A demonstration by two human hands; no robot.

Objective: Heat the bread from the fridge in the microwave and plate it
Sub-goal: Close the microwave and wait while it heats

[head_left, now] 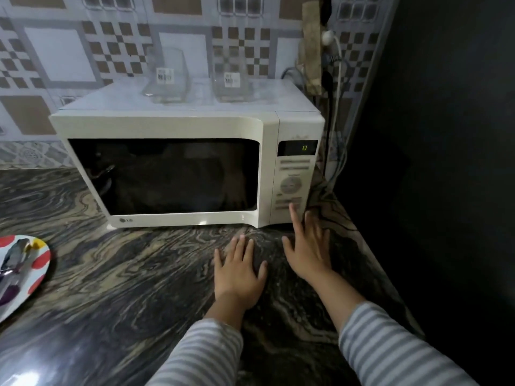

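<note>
A white microwave stands on the dark marbled counter with its door closed and its window dark; I cannot see bread inside. Its display shows a green 0. My right hand is open, fingers straight, with the index fingertip at the lowest buttons of the control panel. My left hand rests flat and open on the counter just in front of the microwave. A plate with red dots lies at the left edge, with shiny metal cutlery on it.
Two clear glass containers stand on top of the microwave. Cables and a plug hang down the wall at its right. A dark wall closes off the right side. A patterned tile wall is behind.
</note>
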